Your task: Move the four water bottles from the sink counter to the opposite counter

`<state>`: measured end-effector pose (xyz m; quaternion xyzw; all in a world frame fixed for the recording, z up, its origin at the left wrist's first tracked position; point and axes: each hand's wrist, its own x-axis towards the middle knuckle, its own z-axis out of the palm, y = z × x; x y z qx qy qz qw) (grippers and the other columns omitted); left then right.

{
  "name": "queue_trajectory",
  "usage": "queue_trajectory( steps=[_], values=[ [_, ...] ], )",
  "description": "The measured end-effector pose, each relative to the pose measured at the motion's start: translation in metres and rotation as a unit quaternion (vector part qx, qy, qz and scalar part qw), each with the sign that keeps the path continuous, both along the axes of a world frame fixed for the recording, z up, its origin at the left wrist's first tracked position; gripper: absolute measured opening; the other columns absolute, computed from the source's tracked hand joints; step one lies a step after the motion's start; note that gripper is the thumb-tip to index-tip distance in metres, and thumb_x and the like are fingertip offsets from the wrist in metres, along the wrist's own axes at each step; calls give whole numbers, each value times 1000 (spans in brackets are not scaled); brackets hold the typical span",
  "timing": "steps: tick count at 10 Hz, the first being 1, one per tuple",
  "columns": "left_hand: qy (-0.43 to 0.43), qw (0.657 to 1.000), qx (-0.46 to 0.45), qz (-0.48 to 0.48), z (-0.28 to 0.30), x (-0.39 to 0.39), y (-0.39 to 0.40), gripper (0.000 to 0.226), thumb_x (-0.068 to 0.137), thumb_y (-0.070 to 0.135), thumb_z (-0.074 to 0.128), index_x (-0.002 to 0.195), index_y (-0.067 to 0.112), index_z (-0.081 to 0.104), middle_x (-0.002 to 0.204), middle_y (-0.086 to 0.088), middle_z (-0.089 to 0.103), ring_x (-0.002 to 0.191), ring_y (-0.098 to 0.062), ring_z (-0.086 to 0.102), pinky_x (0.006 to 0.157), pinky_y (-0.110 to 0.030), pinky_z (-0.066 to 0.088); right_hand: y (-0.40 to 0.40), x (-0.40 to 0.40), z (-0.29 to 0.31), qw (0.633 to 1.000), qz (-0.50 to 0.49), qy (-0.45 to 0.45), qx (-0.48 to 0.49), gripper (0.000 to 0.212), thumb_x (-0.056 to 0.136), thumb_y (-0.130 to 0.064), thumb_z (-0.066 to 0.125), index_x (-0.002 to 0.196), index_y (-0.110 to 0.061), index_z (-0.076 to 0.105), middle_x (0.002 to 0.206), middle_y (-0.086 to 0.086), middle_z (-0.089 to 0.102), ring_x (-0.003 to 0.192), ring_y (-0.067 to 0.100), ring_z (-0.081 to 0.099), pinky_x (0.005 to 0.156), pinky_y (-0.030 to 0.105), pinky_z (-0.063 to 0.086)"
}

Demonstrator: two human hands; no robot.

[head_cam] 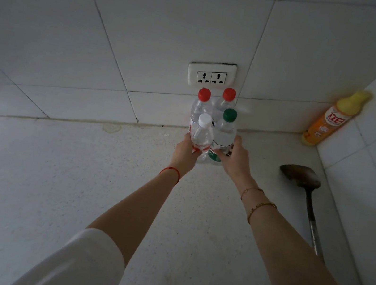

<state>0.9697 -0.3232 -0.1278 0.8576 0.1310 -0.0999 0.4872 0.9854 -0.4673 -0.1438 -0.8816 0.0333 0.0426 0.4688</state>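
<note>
Several clear water bottles stand upright in a tight cluster on the pale counter [75, 185], close to the tiled back wall. Two with red caps are at the rear: one on the left [200, 104], one on the right [226, 102]. In front stand a white-capped bottle [201, 136] and a green-capped bottle [225, 133]. My left hand [186, 153] is wrapped around the white-capped bottle's lower part. My right hand [235, 160] grips the green-capped bottle's base. Both bottles' bottoms are hidden by my fingers.
A double wall socket [211, 76] sits just above the bottles. An orange detergent bottle with a yellow top [332, 119] leans in the right corner. A dark metal spatula [307, 194] lies on the counter at the right, handle toward me.
</note>
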Motion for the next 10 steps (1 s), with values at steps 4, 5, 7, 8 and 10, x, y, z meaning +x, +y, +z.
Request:
queue_trajectory(
  steps=[4, 5, 7, 8, 10],
  values=[
    [2, 1000, 12, -16, 0, 14, 1, 55, 90, 12, 59, 138, 5, 34, 131, -16, 57, 122, -30, 54, 101, -38, 43, 7, 12, 1, 1000, -17, -4, -1, 57, 80, -22, 72, 125, -5, 41, 120, 16, 62, 110, 30, 61, 93, 33, 49],
    [-5, 1000, 21, -20, -1, 12, 1, 57, 90, 15, 59, 140, 7, 32, 132, -15, 56, 122, -29, 54, 102, -38, 43, 8, 11, 0, 1000, -18, -7, -1, 57, 80, -21, 72, 126, -5, 41, 120, 16, 62, 111, 30, 61, 95, 36, 50],
    [-12, 999, 24, -29, -4, 9, 0, 58, 91, 14, 57, 142, 8, 29, 134, -15, 55, 124, -29, 53, 102, -37, 41, 9, 10, -1, 1000, -20, 0, -8, 60, 81, -19, 71, 130, -5, 38, 125, 16, 60, 114, 31, 59, 97, 41, 50],
    [1, 999, 30, -25, 1, 5, -1, 57, 92, 15, 56, 140, 6, 28, 135, -16, 54, 125, -31, 52, 103, -38, 41, 7, 6, 6, 999, -8, 19, -29, 64, 80, -20, 71, 133, -6, 37, 129, 15, 58, 118, 31, 56, 100, 41, 47],
    [14, 996, 81, -33, 14, -13, 8, 80, 93, 25, 56, 149, 4, 3, 152, -18, 31, 139, -33, 32, 111, -42, 31, -4, -8, 21, 996, 12, 6, -82, 54, 81, -21, 71, 125, -4, 45, 125, 14, 59, 113, 31, 57, 85, 28, 42]
  ],
)
